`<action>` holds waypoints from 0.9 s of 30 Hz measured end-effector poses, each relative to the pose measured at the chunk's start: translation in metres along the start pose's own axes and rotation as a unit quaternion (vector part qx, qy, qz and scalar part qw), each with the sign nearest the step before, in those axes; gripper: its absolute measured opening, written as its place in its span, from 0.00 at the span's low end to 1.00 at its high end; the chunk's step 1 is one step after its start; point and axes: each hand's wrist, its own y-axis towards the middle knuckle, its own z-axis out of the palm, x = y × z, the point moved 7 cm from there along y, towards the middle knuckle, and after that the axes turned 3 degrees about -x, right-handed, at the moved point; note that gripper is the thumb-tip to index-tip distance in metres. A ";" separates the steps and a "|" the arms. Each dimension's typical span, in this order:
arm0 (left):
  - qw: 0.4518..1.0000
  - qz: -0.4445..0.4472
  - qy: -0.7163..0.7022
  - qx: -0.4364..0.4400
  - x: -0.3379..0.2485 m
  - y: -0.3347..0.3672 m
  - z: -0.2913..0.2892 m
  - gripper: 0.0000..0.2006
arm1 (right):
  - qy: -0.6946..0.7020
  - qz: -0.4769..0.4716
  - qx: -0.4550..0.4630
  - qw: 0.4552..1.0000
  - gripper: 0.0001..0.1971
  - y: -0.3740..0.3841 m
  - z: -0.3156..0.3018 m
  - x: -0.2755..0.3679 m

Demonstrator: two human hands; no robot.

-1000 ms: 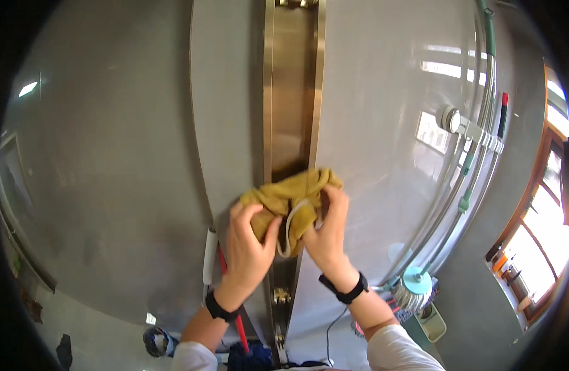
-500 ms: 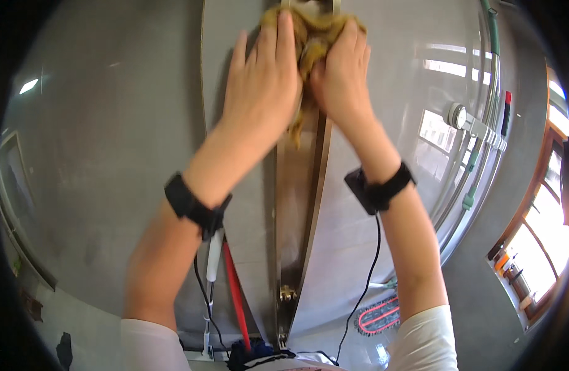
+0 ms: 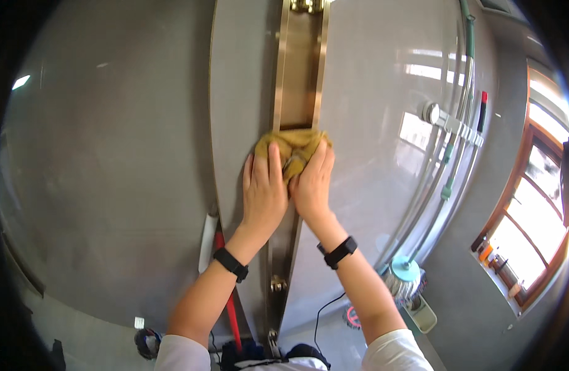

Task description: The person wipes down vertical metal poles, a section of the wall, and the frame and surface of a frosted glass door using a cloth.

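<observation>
A crumpled mustard-yellow cloth [image 3: 292, 139] is pressed across a brass-coloured metal channel [image 3: 298, 77] that runs upright between grey glossy panels. My left hand [image 3: 264, 191] grips the left side of the cloth, its fingers pointing upward over it. On the cloth's right side my right hand [image 3: 314, 185] grips too, with its fingers bent over the edge. Both thumbs come close together near the cloth's lower middle. The part of the channel under the cloth and hands is hidden. Each wrist carries a black band.
Several mop poles hang in a wall rack [image 3: 454, 127] on the right, with a round mop head [image 3: 403, 277] below. A red pole [image 3: 233, 315] leans at the lower left. Bottles line the sill [image 3: 498, 275] of a wooden-framed window [image 3: 525, 210].
Both hands have moved down along the metal channel with the cloth, uncovering its upper part. The view has also shifted slightly, showing the round mop head at the right.
</observation>
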 end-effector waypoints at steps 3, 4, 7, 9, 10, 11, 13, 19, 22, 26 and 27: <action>0.999 0.001 0.018 0.046 -0.001 -0.090 0.028 0.33 | -0.008 0.043 0.055 0.998 0.33 -0.075 -0.003 -0.015; 0.998 -0.007 0.015 0.065 0.002 -0.117 0.030 0.33 | 0.003 0.078 0.089 0.993 0.33 -0.104 -0.001 -0.015; 0.990 -0.024 0.028 0.137 0.001 -0.179 0.041 0.34 | -0.029 0.102 0.137 0.985 0.34 -0.173 0.002 -0.024; 0.994 -0.027 0.015 0.104 -0.005 -0.207 0.039 0.31 | -0.042 0.107 0.141 0.983 0.35 -0.203 0.000 -0.031; 0.993 -0.031 0.027 0.113 -0.006 -0.220 0.036 0.31 | -0.031 0.130 0.163 0.978 0.35 -0.219 0.000 -0.030; 0.992 -0.032 0.031 0.118 -0.006 -0.231 0.035 0.31 | -0.019 0.152 0.183 0.971 0.35 -0.231 0.001 -0.031; 0.978 -0.059 0.022 0.199 -0.009 -0.267 0.040 0.30 | -0.008 0.172 0.201 0.964 0.36 -0.260 -0.006 -0.034; 0.935 -0.249 -0.158 0.195 -0.021 -0.301 0.016 0.33 | 0.081 0.247 0.214 0.942 0.34 -0.291 -0.017 -0.040; 0.943 -0.264 -0.176 0.095 -0.021 -0.232 0.028 0.31 | 0.118 0.217 0.122 0.961 0.32 -0.225 -0.013 -0.042; 0.969 -0.204 -0.142 -0.010 0.002 -0.092 0.023 0.30 | 0.141 0.089 0.072 0.983 0.30 -0.084 -0.001 -0.024; 0.984 -0.140 -0.100 -0.034 -0.001 -0.050 0.018 0.30 | 0.125 0.017 0.028 0.992 0.29 -0.051 -0.005 -0.020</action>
